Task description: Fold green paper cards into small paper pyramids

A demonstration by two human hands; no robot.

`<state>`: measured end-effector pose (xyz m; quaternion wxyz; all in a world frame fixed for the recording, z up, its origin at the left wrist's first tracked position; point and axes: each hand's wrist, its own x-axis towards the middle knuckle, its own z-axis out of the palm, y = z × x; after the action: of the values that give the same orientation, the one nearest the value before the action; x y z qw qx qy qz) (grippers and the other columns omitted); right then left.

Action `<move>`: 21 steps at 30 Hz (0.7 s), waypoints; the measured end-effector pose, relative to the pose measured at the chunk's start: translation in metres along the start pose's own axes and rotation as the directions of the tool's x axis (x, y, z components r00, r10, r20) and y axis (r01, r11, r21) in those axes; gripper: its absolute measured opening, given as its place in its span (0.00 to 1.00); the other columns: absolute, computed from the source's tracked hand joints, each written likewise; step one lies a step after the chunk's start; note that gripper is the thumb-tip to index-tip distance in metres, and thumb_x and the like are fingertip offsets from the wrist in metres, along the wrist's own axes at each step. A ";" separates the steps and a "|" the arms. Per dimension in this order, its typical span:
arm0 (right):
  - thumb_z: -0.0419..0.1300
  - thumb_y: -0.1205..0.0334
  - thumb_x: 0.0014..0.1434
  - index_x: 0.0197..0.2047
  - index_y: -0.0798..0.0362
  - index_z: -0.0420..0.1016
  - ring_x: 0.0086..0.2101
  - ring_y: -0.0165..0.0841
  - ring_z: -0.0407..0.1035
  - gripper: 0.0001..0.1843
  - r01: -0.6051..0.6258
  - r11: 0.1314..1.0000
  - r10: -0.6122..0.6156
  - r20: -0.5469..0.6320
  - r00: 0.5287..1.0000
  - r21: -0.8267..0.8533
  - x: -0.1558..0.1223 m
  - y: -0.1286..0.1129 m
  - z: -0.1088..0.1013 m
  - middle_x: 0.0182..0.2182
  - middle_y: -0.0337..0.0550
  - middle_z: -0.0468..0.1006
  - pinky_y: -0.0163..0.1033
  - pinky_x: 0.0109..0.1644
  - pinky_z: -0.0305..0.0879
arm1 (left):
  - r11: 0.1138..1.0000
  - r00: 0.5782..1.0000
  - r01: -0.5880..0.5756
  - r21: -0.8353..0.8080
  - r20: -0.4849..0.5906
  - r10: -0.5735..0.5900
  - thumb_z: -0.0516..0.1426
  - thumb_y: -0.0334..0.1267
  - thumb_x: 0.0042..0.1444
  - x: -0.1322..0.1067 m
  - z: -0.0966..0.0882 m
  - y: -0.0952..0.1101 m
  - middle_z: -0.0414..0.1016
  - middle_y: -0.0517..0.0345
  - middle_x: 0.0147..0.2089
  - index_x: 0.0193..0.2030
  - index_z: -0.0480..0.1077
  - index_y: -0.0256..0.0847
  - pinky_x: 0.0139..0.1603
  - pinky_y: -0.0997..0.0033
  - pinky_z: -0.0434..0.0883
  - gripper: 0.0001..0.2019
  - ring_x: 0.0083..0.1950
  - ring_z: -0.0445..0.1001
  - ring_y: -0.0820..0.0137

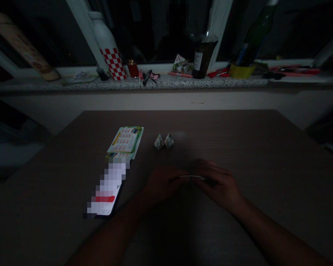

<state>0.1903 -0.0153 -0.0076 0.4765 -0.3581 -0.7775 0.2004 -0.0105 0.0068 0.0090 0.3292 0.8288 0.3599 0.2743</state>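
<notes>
In dim light both my hands rest close together on a dark wooden table (238, 140). My left hand (162, 183) and my right hand (218, 181) have their fingers closed, pinching between them a small flat pale piece of paper (192, 177) seen edge-on. Just beyond the hands stand two small folded paper pieces (164, 141) side by side. To the left lies a printed card with green edges (126, 140), and below it a lit phone (108, 192) with a blurred screen.
A stone windowsill (155, 83) runs along the back. On it stand a white bottle with red checks (111, 48), a small red jar (132, 68), a dark bottle (202, 59), a green bottle (256, 33), folded paper (180, 62), pens and clutter.
</notes>
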 end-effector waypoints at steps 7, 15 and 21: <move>0.63 0.70 0.55 0.34 0.52 0.78 0.26 0.29 0.74 0.04 -0.100 0.993 0.101 -0.023 0.995 0.059 -0.006 -0.008 -0.001 0.27 0.40 0.81 0.32 0.29 0.68 | 0.988 0.997 0.058 -0.142 -0.042 -0.064 0.55 0.39 0.59 -0.005 0.003 0.004 0.80 0.58 0.32 0.38 0.77 0.38 0.35 0.76 0.68 0.10 0.33 0.76 0.72; 0.64 0.64 0.55 0.30 0.54 0.80 0.21 0.28 0.72 0.05 -0.271 0.954 0.262 0.076 0.962 0.133 -0.003 -0.011 -0.003 0.21 0.40 0.79 0.30 0.24 0.66 | 0.896 0.983 0.183 -0.404 0.060 -0.174 0.57 0.39 0.57 -0.004 0.001 0.004 0.78 0.57 0.29 0.36 0.77 0.35 0.32 0.79 0.67 0.10 0.30 0.74 0.74; 0.64 0.60 0.54 0.30 0.53 0.81 0.20 0.28 0.72 0.07 -0.429 0.877 0.412 0.120 0.903 0.218 -0.002 -0.007 -0.003 0.20 0.40 0.80 0.29 0.23 0.67 | 0.882 0.977 0.211 -0.422 0.054 -0.208 0.58 0.41 0.56 -0.002 0.002 0.002 0.79 0.56 0.29 0.38 0.78 0.37 0.32 0.78 0.68 0.10 0.31 0.75 0.72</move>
<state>0.1909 -0.0216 -0.0024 0.4337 -0.4510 -0.6676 0.4035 -0.0091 0.0037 0.0088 0.5308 0.6941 0.3779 0.3060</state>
